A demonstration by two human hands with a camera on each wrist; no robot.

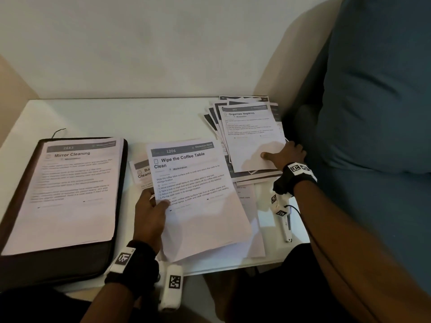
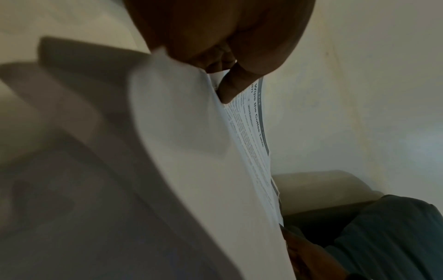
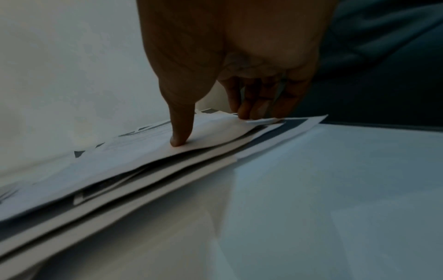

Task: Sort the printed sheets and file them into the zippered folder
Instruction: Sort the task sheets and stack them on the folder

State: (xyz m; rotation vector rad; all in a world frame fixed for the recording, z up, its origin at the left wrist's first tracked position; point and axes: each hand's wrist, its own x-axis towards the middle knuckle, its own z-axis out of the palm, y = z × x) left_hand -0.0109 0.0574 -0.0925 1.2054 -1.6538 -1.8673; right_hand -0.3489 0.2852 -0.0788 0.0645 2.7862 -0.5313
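An open black zippered folder lies at the left of the white table, with a "Mirror Cleaning" sheet on top of the sheets in it. My left hand grips a small stack topped by the "Wipe the Coffee Table Clean" sheet, thumb on its left edge; in the left wrist view the thumb presses that sheet. My right hand pinches the near right corner of the "Organize Napkins" sheet atop a fanned pile; its thumb lies on top, the fingers curl at the edge.
More sheets lie under and beside the held stack. A teal cushion and cream armrest border the table's right side. A wall stands behind the table. A thin black cord pokes out behind the folder.
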